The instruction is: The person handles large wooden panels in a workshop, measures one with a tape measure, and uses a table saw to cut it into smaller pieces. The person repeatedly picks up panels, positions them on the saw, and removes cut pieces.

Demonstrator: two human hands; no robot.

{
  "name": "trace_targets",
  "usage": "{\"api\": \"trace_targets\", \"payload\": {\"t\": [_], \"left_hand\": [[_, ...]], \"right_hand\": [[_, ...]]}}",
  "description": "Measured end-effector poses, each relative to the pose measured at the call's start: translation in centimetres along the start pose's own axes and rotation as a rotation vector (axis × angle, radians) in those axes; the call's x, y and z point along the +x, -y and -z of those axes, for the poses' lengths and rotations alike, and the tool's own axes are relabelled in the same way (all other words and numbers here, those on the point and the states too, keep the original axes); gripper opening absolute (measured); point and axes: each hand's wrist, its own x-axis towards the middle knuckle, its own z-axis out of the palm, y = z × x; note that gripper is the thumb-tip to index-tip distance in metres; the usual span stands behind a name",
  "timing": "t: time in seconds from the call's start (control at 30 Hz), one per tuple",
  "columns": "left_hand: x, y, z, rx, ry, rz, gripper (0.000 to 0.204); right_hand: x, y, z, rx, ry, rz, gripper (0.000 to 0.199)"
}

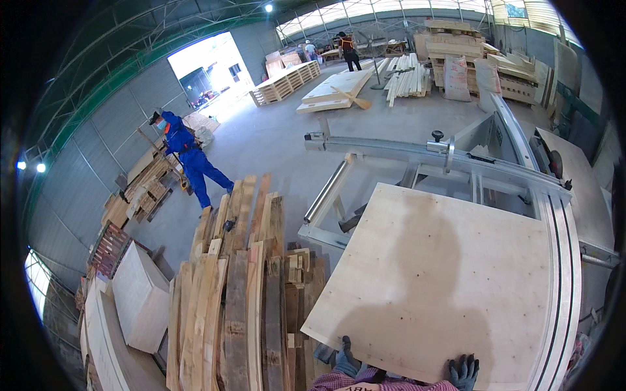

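Observation:
A large pale plywood sheet (417,280) lies flat on the metal frame of a sliding table saw (561,287). My left hand (347,358), in a dark grey work glove, grips the sheet's near edge close to its left corner; part of the fingers is hidden. Farther right along that edge, my right hand (463,371), gloved alike, rests on the sheet with its fingers spread. A head-and-shoulders shadow falls across the wood. Beyond the sheet runs the saw's metal crosscut fence (391,146), with a black knob (437,135) on it.
Stacked timber planks (228,293) stand close on my left, beside white-faced panels (140,296). A person in blue overalls (189,153) works at a wood pile. Farther off are a person in an orange-strapped vest (348,51), panels with a broom (352,98), and sacks (456,78).

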Motion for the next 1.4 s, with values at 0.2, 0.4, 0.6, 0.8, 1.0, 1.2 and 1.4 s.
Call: {"api": "trace_targets", "payload": {"t": [0.2,0.4,0.6,0.8,1.0,1.2,1.4], "left_hand": [[1.5,1.9,2.9,0.274,-0.215,-0.166,0.068],[-1.7,-0.7,-2.1,-0.037,-0.241,-0.181,0.067],[-4.6,-3.2,-5.2,0.365,-0.35,-0.181,0.076],[-3.4,-2.5,-3.6,0.39,-0.353,-0.174,0.076],[-5.9,-3.2,-2.6,0.672,-0.262,-0.259,0.063],[-6.5,-20.5,-7.3,1.207,-0.158,-0.926,0.055],[-7.8,-50.7,-14.0,-0.266,0.018,-0.828,0.044]], "right_hand": [[0.8,0.4,-0.1,-0.024,-0.064,0.005,0.046],[-1.6,-0.4,-3.2,-0.06,-0.075,0.022,0.04],[0.4,0.4,-0.1,-0.003,-0.095,0.006,0.045],[1.0,0.5,0.6,0.04,-0.042,-0.014,0.045],[1.9,0.4,0.3,0.001,-0.081,0.044,0.043],[-1.3,-0.9,-4.7,-0.187,-0.178,0.128,0.04],[-2.5,0.1,-5.7,0.078,-0.192,-0.046,0.035]]}}
